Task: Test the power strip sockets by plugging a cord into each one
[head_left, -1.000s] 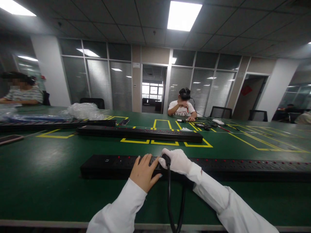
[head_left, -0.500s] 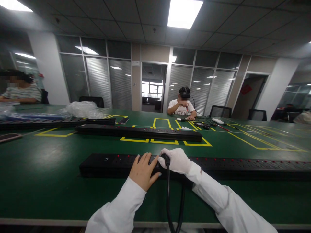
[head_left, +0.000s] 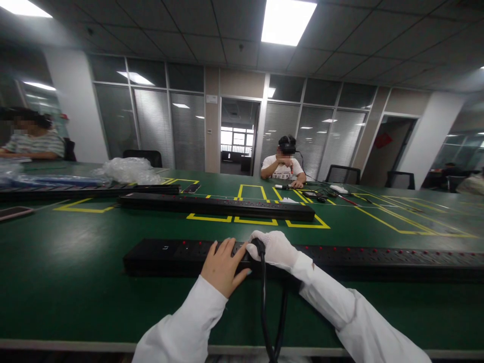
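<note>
A long black power strip [head_left: 159, 258] with a row of small red buttons lies across the table in front of me. My left hand [head_left: 223, 267], bare, rests on top of it with the fingers spread and the thumb along its near side. Just to the right, my right hand [head_left: 274, 248] in a white glove is closed around a black power plug [head_left: 258, 245] at the strip's top face. The plug's cable [head_left: 264, 307] hangs down over the table's near edge. The plug's front end is hidden, so I cannot tell how deep it sits in a socket.
A second black power strip [head_left: 219, 205] lies farther back on the green table [head_left: 75, 292]. Clear plastic wrapping [head_left: 130, 171] and a phone [head_left: 15, 213] are at the left. Across the table sits a person [head_left: 283, 164] wearing a headset, near cables [head_left: 321, 196].
The cable below the plug has shifted slightly to the right. Both hands and the power strip look to be in the same place.
</note>
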{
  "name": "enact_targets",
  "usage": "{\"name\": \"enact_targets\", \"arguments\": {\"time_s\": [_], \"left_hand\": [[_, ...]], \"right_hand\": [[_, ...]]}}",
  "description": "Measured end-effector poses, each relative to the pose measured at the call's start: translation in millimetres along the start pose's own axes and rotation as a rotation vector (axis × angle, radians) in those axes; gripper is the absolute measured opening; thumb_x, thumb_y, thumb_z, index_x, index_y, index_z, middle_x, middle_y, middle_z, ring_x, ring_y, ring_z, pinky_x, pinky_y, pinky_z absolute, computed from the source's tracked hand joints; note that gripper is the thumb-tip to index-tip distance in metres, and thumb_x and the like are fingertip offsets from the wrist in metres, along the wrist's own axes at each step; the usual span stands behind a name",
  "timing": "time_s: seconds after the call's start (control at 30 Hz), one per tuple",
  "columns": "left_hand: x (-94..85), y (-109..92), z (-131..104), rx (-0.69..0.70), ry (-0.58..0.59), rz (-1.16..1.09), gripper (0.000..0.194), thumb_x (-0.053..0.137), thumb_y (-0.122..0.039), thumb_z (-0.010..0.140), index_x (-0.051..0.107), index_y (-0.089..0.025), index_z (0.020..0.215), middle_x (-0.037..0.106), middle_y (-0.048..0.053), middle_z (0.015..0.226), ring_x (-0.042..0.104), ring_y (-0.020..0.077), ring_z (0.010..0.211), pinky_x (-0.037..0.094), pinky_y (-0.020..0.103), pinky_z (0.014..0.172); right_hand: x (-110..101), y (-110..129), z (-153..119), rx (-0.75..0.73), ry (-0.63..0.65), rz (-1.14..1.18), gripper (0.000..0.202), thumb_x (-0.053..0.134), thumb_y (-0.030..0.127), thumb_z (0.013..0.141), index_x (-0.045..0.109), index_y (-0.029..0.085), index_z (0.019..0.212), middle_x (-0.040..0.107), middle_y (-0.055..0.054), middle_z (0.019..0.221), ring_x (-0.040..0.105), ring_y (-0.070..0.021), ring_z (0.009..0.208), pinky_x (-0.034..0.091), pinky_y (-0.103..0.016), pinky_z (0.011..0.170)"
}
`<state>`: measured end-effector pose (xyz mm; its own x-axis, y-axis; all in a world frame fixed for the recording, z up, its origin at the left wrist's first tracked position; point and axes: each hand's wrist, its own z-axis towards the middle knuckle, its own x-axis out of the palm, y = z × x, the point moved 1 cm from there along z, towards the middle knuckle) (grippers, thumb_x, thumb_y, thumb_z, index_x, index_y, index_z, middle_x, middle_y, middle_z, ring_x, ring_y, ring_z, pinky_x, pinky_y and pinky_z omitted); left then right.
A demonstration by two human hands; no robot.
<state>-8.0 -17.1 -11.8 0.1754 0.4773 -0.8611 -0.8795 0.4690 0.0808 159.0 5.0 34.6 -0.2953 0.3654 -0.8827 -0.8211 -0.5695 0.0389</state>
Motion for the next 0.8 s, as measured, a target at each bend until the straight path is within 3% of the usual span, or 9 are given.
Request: {"name": "enact_targets", "arguments": {"time_s": [0.17,0.5,0.8], "left_hand": [[-0.1,-0.1,0.0,0.008,0.006,-0.002,0.05,0.043,-0.047,0.077,0.039,-0.027,0.122,0.047,0.011,0.122,0.041,0.0279,0.112,0.031,0.048,0.091],[-2.3,-0.7,0.5,-0.011,0.029,-0.007,0.05,0.044,-0.046,0.077,0.038,-0.029,0.123,0.048,0.01,0.12,0.041,0.0273,0.113,0.031,0.048,0.091],[2.5,1.3,-0.3,0.009,0.005,-0.008,0.05,0.043,-0.048,0.077,0.038,-0.029,0.123,0.047,0.011,0.121,0.041,0.0277,0.112,0.031,0.048,0.09]], "right_hand": [[-3.4,-0.2,1.8,0.046,0.048,0.087,0.029,0.039,0.043,0.08,0.059,0.023,0.086,0.057,0.001,0.058,0.049,-0.0091,0.051,0.03,-0.018,0.051],[1.1,1.9,-2.1,-0.013,-0.021,-0.096,0.035,0.035,0.046,0.081,0.057,0.021,0.092,0.059,-0.002,0.058,0.053,-0.0126,0.055,0.029,-0.02,0.053],[1.5,-0.4,0.1,0.03,0.024,0.063,0.03,0.039,0.046,0.08,0.057,0.023,0.087,0.058,0.0,0.061,0.052,-0.0114,0.057,0.033,-0.019,0.055]]}}
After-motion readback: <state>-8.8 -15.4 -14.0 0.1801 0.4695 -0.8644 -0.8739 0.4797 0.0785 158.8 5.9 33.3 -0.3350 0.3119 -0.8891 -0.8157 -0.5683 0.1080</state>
